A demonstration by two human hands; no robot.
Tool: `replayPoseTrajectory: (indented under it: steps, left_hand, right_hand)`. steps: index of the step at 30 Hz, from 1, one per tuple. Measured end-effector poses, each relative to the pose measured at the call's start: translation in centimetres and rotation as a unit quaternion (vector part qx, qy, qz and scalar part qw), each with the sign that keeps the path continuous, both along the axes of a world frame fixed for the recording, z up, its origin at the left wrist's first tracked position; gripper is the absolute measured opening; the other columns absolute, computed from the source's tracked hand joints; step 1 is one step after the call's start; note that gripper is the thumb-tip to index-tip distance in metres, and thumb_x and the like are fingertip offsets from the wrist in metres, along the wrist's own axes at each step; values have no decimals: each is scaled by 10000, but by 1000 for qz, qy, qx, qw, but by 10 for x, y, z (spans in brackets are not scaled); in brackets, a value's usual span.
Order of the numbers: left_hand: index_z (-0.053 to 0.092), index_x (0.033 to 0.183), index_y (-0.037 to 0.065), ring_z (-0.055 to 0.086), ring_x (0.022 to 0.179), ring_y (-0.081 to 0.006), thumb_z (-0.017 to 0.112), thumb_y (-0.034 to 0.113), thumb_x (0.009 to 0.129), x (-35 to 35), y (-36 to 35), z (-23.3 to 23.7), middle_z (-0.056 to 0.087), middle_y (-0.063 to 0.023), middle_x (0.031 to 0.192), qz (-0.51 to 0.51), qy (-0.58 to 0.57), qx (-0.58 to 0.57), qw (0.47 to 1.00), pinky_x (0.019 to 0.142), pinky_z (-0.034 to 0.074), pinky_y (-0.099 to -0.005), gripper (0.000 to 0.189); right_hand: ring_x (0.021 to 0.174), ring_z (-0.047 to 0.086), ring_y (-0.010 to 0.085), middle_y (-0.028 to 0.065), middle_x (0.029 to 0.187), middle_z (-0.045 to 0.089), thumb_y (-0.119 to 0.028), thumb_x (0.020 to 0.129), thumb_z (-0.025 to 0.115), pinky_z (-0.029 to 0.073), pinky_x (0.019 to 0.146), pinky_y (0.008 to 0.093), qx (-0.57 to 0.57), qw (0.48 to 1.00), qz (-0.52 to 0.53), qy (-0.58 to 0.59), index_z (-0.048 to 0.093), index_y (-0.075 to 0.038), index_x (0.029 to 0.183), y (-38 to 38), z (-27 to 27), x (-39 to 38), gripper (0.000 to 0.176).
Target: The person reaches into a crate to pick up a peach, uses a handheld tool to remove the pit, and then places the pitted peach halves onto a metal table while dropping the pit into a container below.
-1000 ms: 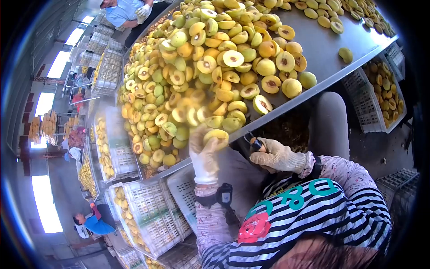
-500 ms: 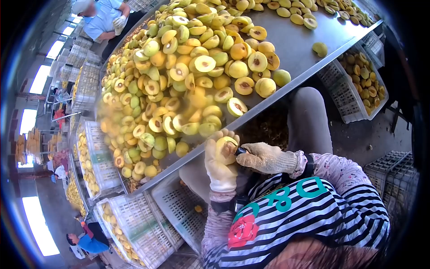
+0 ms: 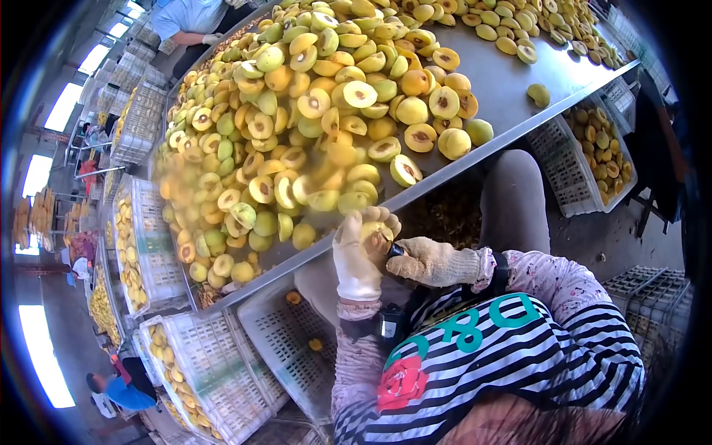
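My left hand [image 3: 357,259], in a pale glove, is closed around a yellow peach half [image 3: 373,234] just below the metal table's edge. The fruit's brown centre faces my right hand. My gloved right hand [image 3: 436,262] grips a small pitting tool by its black handle [image 3: 395,251], with the tip at the middle of the peach. The fingers partly hide the tip. Beyond my hands, a large heap of halved peaches [image 3: 297,141] covers much of the metal table [image 3: 512,89]. One cut half [image 3: 406,170] lies close to the edge.
Below the table on the left stands a white crate [image 3: 259,319] with a few peach pieces inside, beside a fuller crate [image 3: 215,363]. Another crate of peaches [image 3: 567,167] stands at right. A co-worker in a blue shirt [image 3: 189,18] is at the table's far left.
My left fingers have curled further over the peach half, and its cut face shows less. The tool stays against it. The whole view has shifted slightly.
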State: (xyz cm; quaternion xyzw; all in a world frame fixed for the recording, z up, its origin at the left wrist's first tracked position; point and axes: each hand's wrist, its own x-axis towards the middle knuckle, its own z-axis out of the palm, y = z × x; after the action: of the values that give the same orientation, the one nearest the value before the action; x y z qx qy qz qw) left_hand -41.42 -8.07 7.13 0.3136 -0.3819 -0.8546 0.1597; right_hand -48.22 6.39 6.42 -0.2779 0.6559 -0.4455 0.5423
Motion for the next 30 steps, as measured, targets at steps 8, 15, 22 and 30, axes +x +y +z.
replayPoseTrajectory:
  steps: [8,15,22,30]
  left_hand:
    - [659,986,-41,684,902,-288,506,299,1036,-1,20,-6,686,-163,1009,74,133,-185,971,850,572,-408,376]
    - [680,984,-54,688,890,-277,498,249,1028,8,10,16,704,-174,943,-46,69,-114,990,854,554,-378,357]
    - [693,995,-79,684,886,-240,471,172,1023,-1,20,10,718,-171,963,-11,122,-294,948,839,535,-345,336]
    - [686,1152,-57,694,811,-219,545,239,1024,-1,-10,24,717,-143,884,-229,71,-155,958,747,574,-311,352]
  right_hand:
    - [856,641,210,113,919,696,-390,997,569,506,823,336,-28,991,32,-126,675,-9,1091,-1,-19,-10,407]
    - [853,648,219,120,908,687,-349,977,599,506,808,349,-87,993,57,-52,670,-31,1092,8,-2,-16,345]
    - [812,623,196,90,876,671,-363,975,605,496,785,340,-94,995,38,-12,664,-50,1094,11,-3,-18,340]
    - [894,629,202,104,924,671,-467,986,588,498,831,345,-39,997,65,-24,688,-46,1108,12,4,-14,449]
